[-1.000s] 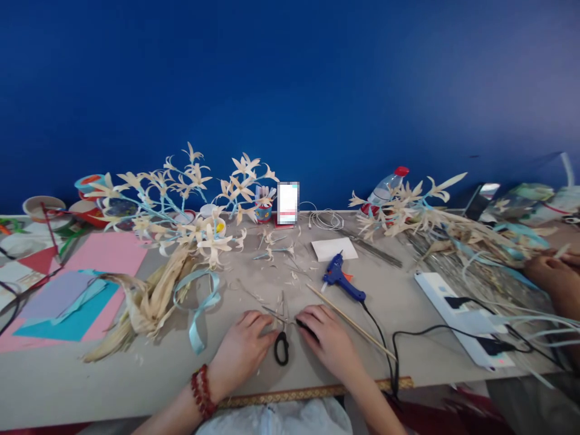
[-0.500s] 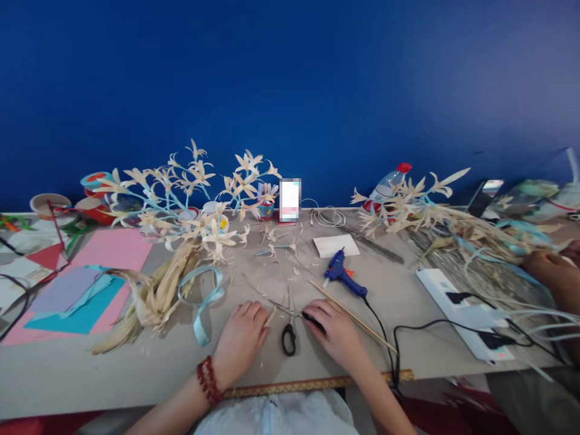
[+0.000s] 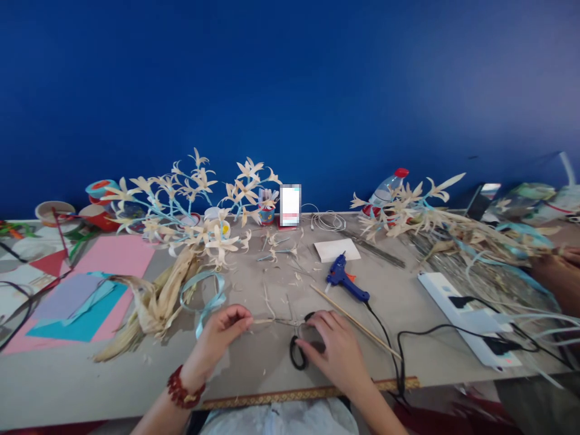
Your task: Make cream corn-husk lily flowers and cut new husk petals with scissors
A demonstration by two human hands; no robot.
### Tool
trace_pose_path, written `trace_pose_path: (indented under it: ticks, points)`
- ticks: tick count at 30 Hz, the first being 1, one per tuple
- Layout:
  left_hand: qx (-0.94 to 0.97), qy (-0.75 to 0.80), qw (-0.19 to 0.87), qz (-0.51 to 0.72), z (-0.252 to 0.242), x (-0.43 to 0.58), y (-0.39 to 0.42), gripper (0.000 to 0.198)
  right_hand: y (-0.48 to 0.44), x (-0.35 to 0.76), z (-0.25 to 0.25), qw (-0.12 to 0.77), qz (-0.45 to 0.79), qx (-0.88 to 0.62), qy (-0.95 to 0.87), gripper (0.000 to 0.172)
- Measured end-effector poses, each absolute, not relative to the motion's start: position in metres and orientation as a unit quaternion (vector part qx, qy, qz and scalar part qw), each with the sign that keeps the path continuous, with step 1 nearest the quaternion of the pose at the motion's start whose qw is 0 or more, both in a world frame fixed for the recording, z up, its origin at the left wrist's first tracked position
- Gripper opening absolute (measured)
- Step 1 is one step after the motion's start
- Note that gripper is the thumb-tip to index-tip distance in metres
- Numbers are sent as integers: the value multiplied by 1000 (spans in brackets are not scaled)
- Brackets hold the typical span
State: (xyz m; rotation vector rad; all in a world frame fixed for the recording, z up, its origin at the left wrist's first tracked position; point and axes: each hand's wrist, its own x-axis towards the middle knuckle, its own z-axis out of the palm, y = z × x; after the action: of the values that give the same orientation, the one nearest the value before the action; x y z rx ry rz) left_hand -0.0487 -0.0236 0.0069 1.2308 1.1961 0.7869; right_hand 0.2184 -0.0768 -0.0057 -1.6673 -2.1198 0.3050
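Note:
My left hand (image 3: 226,329) is closed in a pinch on one end of a thin pale strip (image 3: 263,321), which looks like dried corn husk. The strip's other end reaches toward the open blades of the black-handled scissors (image 3: 298,356). Curled over the scissors' handles is my right hand (image 3: 338,347), its thumb at one loop and its fingers at the other. Another narrow husk strip (image 3: 268,299) and small scraps lie just beyond the blades. A light blue ribbon (image 3: 216,299) curls behind my left hand, beside a bundle of dried husks (image 3: 158,302).
A blue glue gun (image 3: 347,278) and a thin wooden stick (image 3: 353,320) lie right of my right hand. Further right is a white power strip (image 3: 462,323) with cables. Husk flowers (image 3: 194,205) stand at the back left. Another person's hand (image 3: 557,272) is at the far right.
My left hand has drawn left and lifted from lying flat, its fingers now pinched on the thin strip. My right hand has shifted slightly right and curled over the scissors, which have moved a little.

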Motion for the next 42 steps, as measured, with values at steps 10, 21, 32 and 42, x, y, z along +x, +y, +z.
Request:
trace_pose_path:
  ticks: [10, 21, 32, 42]
  points:
    - [259, 424, 764, 412, -1, -28, -34, 20, -89, 216, -8, 159, 135, -647, -733, 42]
    - [256, 457, 735, 431, 2, -28, -38, 23, -73, 232, 4, 87, 122, -641, -753, 11]
    - [251, 426, 746, 446, -3, -25, -37, 17, -69, 235, 16, 115, 274, -617, -729, 15]
    - [276, 443, 711, 471, -8, -10, -36, 18, -77, 190, -14, 271, 623, -510, -528, 39]
